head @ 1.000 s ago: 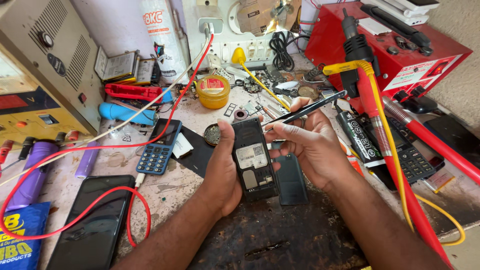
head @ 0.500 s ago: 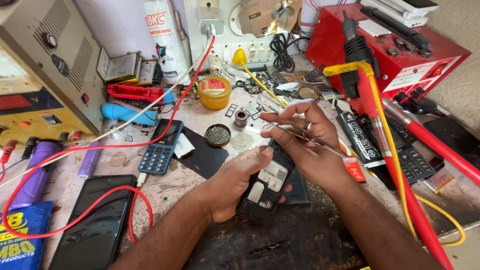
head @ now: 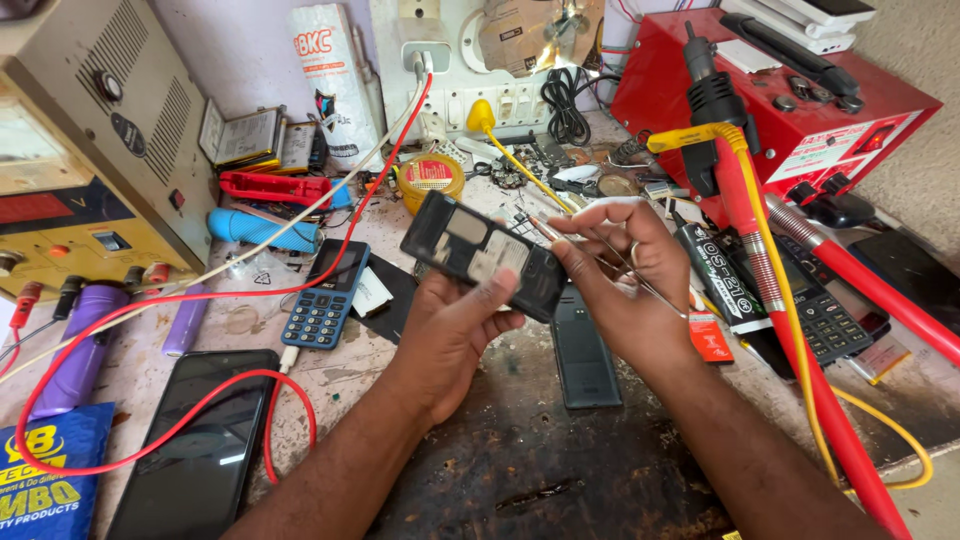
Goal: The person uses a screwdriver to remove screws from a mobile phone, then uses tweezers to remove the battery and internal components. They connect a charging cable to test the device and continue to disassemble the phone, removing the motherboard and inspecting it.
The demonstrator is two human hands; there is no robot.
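Cradling opened phone [head: 484, 255], left hand [head: 452, 335] palm-up.

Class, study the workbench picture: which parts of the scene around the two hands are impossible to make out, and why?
- Opened phone, head view: its lower side is covered by the left hand.
- Tweezers, head view: the tips are too thin to show whether they grip anything; the right hand hides the middle.
- Black smartphone, head view: bottom edge cuts it off.
- Blue packet, head view: the corner crops it.

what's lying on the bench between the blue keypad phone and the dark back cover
In the head view, a black flat piece with a small white card on it lies between the blue keypad phone and the dark back cover.
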